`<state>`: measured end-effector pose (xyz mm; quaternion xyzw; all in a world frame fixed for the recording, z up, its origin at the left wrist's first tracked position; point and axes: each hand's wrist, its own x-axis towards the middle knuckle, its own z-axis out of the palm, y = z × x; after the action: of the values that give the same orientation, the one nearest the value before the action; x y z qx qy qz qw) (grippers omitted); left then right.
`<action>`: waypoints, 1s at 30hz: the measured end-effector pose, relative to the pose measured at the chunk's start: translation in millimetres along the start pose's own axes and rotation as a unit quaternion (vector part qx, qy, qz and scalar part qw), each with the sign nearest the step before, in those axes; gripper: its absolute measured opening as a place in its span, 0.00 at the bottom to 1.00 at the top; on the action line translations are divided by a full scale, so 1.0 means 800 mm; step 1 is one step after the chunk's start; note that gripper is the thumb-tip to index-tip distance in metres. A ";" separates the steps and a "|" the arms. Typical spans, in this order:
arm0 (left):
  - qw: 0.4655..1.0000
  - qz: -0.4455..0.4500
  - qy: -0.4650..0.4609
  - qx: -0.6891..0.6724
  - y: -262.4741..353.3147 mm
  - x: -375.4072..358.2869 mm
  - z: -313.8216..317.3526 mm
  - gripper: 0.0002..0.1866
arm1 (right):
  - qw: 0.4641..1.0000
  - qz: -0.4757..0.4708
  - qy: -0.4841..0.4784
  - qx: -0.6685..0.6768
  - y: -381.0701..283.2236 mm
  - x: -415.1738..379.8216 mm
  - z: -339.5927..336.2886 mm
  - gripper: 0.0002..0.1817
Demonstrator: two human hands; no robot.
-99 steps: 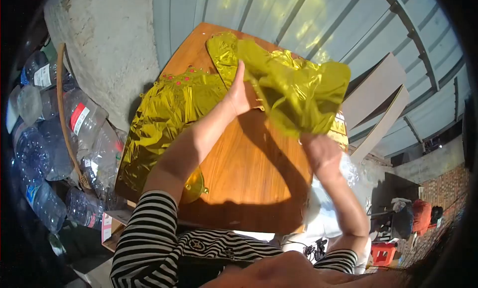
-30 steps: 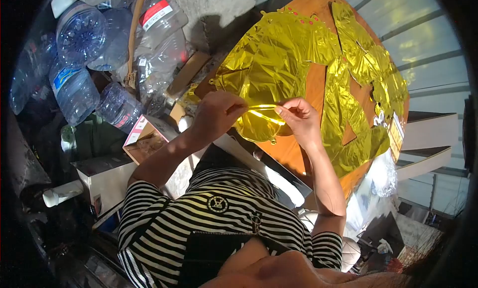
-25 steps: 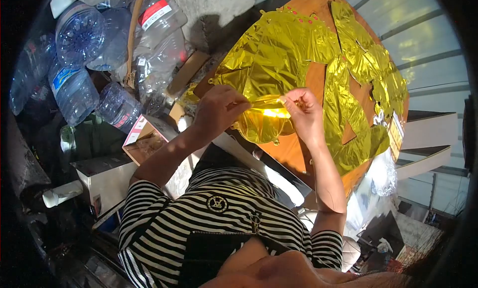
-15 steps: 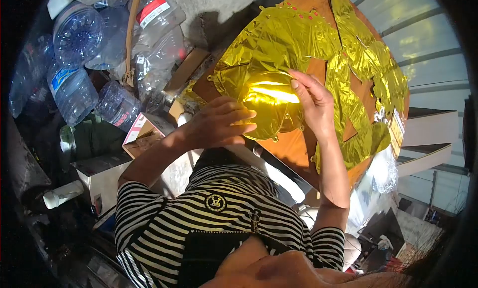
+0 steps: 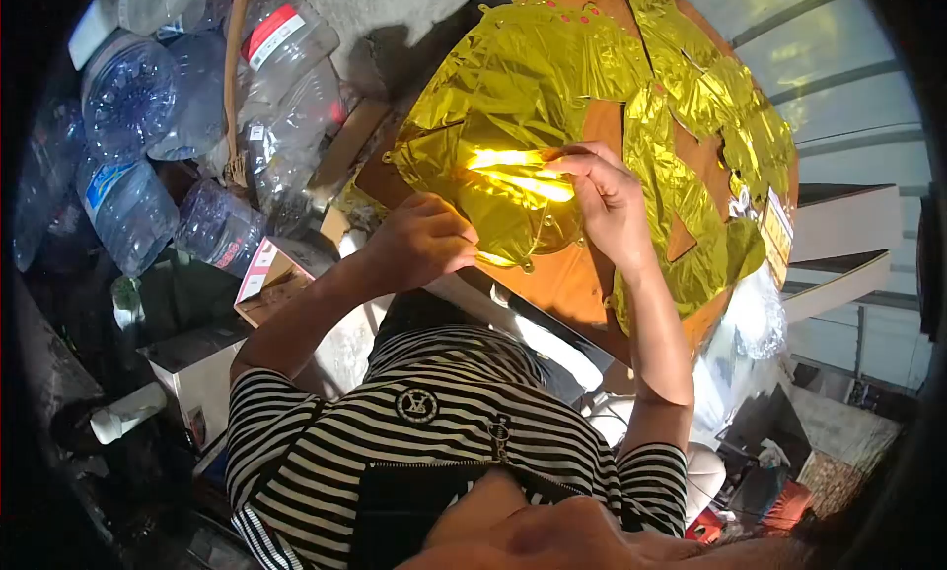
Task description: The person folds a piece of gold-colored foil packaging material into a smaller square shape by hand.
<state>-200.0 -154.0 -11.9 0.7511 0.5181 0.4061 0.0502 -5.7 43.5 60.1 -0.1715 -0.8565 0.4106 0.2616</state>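
Observation:
A flat, uninflated gold foil balloon (image 5: 513, 223) with small looped tabs along its edge is stretched between my hands. My left hand (image 5: 426, 240) is closed on its lower left edge, the fingers curled in. At the upper right, my right hand (image 5: 604, 190) pinches the foil between thumb and fingertips. Bright sunlight glares off the creased part between them. Beneath and beyond lie more gold foil balloons (image 5: 503, 72), spread flat on a brown wooden tabletop (image 5: 567, 284). Further foil pieces (image 5: 691, 195) lie to the right of my right hand.
Several large clear plastic bottles (image 5: 128, 106) are heaped at the left, with a wooden stick (image 5: 237, 77) among them. An open cardboard box (image 5: 271, 282) stands by my left forearm. Clear plastic wrap (image 5: 758, 323) hangs at the table's right edge, near white panels (image 5: 843, 225).
My left hand's fingers have gone from spread to closed on the foil edge. My right hand has shifted slightly left, still pinching the foil. The view has shifted a little.

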 end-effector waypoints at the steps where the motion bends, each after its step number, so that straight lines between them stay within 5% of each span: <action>1: 1.000 0.000 0.000 0.001 0.000 0.001 0.000 0.09 | 1.000 -0.001 0.000 0.000 -0.001 0.000 -0.001 0.13; 4: 0.991 -0.106 0.008 -0.082 0.005 0.009 -0.006 0.07 | 1.000 0.002 -0.013 0.000 -0.005 -0.001 -0.003 0.14; 6: 0.916 -0.307 -0.032 -0.256 0.007 0.018 -0.017 0.07 | 0.999 0.026 -0.021 -0.007 -0.009 -0.002 -0.005 0.15; 9: 0.878 -0.373 -0.069 -0.292 -0.004 0.025 -0.018 0.07 | 0.998 0.036 -0.041 -0.017 -0.017 -0.002 -0.005 0.16; 15: 0.855 -0.416 -0.087 -0.296 -0.007 0.045 -0.030 0.13 | 0.980 -0.077 -0.125 -0.137 -0.048 -0.015 0.004 0.18; 21: 0.817 -0.472 -0.130 -0.305 0.004 0.057 -0.038 0.12 | 0.957 -0.140 -0.108 -0.228 -0.055 -0.025 0.031 0.17; 26: 0.838 -0.431 -0.125 -0.310 -0.005 0.046 -0.028 0.13 | 0.986 -0.030 -0.069 -0.145 -0.038 -0.027 0.035 0.06; 30: 0.836 -0.431 -0.083 -0.329 0.005 0.055 -0.035 0.15 | 0.993 0.030 -0.080 -0.076 -0.034 -0.029 0.034 0.08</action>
<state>-209.6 -129.8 33.1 0.4220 0.6193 0.4258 0.5070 -5.2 -1.8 59.9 -0.1833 -0.8976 0.3648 0.1660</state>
